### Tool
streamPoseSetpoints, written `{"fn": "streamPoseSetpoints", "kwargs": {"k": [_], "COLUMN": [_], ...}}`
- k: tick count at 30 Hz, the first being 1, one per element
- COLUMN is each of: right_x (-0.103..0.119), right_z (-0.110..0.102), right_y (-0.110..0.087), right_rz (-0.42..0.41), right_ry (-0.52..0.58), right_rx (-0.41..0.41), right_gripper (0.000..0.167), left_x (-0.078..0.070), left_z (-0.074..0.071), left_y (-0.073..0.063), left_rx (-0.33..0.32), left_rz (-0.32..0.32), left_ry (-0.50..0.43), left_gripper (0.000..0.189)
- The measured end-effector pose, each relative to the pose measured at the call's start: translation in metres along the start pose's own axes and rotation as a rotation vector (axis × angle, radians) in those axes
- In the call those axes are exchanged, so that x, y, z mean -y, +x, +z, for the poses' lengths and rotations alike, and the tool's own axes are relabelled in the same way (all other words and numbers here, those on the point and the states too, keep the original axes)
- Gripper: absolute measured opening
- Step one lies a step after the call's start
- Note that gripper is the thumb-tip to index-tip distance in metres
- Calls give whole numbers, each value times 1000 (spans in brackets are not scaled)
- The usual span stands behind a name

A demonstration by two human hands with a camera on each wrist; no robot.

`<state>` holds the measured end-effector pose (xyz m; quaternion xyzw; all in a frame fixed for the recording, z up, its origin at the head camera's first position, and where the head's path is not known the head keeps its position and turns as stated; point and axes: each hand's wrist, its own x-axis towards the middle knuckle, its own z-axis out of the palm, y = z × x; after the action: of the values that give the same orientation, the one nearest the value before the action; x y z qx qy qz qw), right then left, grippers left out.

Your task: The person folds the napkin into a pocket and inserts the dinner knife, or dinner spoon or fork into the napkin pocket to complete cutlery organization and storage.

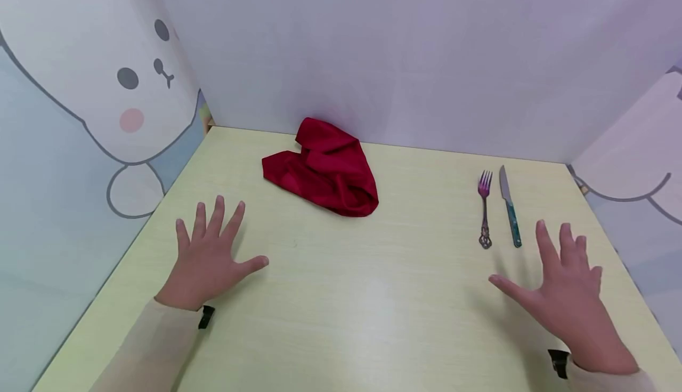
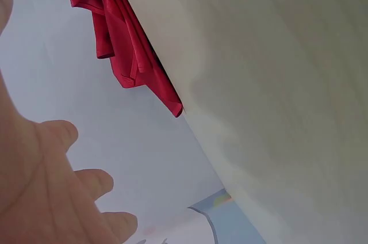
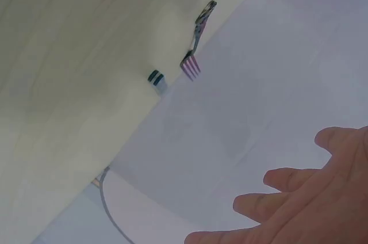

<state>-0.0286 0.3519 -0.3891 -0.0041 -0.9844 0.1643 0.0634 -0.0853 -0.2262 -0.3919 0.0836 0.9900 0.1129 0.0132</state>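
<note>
A crumpled dark red cloth (image 1: pixel 333 170) lies near the back of the table, left of centre; its folds show in the left wrist view as well. My left hand (image 1: pixel 208 256) hovers in front and to the left of the cloth, fingers spread, holding nothing. On the right side a fork (image 1: pixel 484 208) with an ornate handle lies with its tines pointing away from me. Beside it is a knife (image 1: pixel 510 205) with a green handle, blade away from me. Nearest to the knife is my right hand (image 1: pixel 567 291), fingers spread above the table and holding nothing.
The light wooden table (image 1: pixel 362 297) ends at a pale curtain (image 1: pixel 405 54) hanging along its back edge. Curtains with cartoon figures (image 1: pixel 106 102) flank both sides. Black straps (image 1: pixel 206 317) show at both wrists.
</note>
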Motion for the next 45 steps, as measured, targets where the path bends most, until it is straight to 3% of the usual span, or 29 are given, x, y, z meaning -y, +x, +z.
{"fn": "streamPoseSetpoints", "kwargs": {"k": [7, 15, 24, 29, 36, 40, 45], "right_x": [25, 64, 117, 146, 182, 201, 224], "right_z": [7, 13, 29, 43, 59, 66, 79], "right_y": [19, 59, 105, 131, 168, 194, 225], "right_rz": [-32, -119, -179, -232, -260, -265, -277], "right_ry": [83, 138, 91, 33, 36, 81, 136], "right_rx": [12, 39, 176, 266, 353, 369, 418], "right_gripper": [126, 124, 124, 123, 119, 115, 100], "left_x": [1, 0, -9, -12, -7, -1, 3], "left_z": [1, 0, -1, -4, -5, -2, 2], "left_y": [16, 48, 102, 135, 175, 193, 207], "left_rx": [-6, 6, 84, 107, 135, 130, 141], "left_rz": [15, 60, 158, 256, 344, 351, 280], "left_ry": [0, 51, 129, 173, 148, 128, 83], "left_gripper": [116, 115, 113, 111, 104, 99, 93]}}
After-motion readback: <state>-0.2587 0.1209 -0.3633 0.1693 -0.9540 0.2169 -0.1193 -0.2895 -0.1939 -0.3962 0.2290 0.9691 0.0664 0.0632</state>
